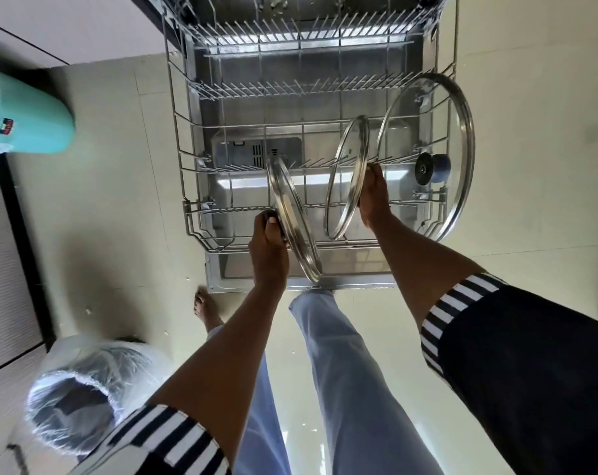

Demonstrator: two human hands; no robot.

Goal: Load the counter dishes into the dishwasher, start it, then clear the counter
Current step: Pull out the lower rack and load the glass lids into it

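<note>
Pale kitchen floor, lower dishwasher rack [201, 234] pulled out | left hand [268, 248] clamps small glass lid [294, 221] by its knob, on edge, at rack's 6 o'clock | right hand [373, 197] grips middle lid [347, 176], upright at 3 o'clock of it.

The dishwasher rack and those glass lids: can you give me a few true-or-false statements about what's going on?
1. Three glass lids are in view. True: a small lid, a middle lid and a large lid.
2. The left hand is empty. False: it grips the small lid.
3. The right hand touches the middle lid. True.
4. The rack is full of plates. False: only lids show.
</note>
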